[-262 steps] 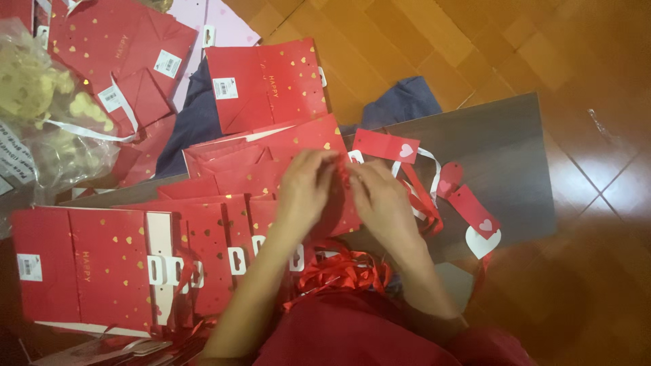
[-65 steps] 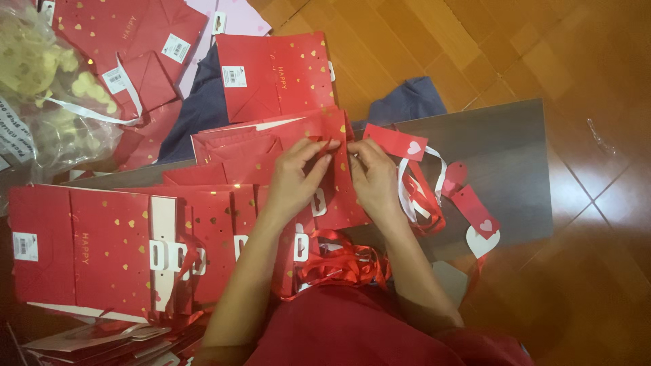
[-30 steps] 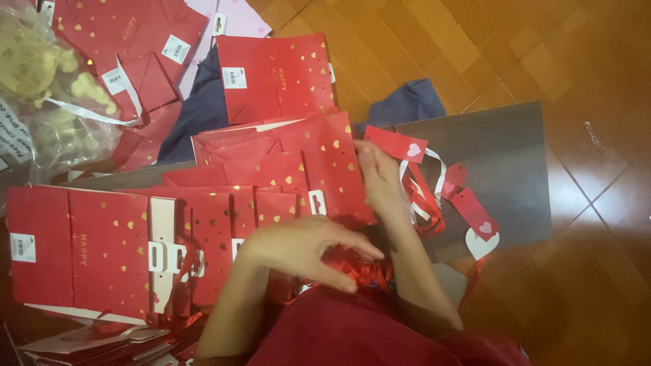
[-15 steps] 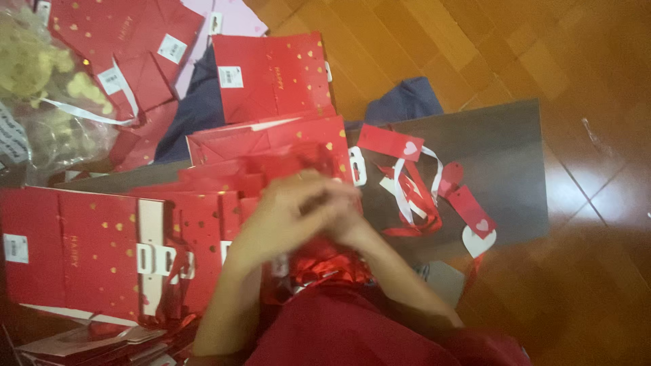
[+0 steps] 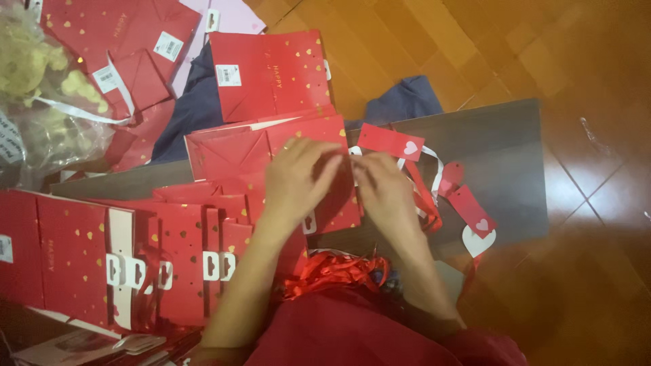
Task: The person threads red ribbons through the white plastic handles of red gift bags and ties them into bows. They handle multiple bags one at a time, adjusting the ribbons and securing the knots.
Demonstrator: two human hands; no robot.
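Note:
My left hand (image 5: 295,177) lies flat on a folded red paper gift bag (image 5: 234,150) with gold hearts, near its top edge on the dark board (image 5: 502,142). My right hand (image 5: 384,190) is beside it, fingers pinched at the bag's upper right edge where a white ribbon end shows. What the fingers grip is too small to tell. Red tags with white hearts (image 5: 390,141) and red ribbon (image 5: 427,196) lie just right of my right hand.
A row of flat red bags (image 5: 74,251) overlaps at the left. More red bags (image 5: 271,71) and a pink one (image 5: 227,17) lie beyond. A clear plastic bag with yellowish contents (image 5: 37,88) sits far left. Loose red ribbon (image 5: 336,270) rests near my lap; wooden floor (image 5: 475,47) lies to the right.
Both hands have moved up from the ribbon pile near my lap to the top edge of the folded bag. The view has shifted slightly.

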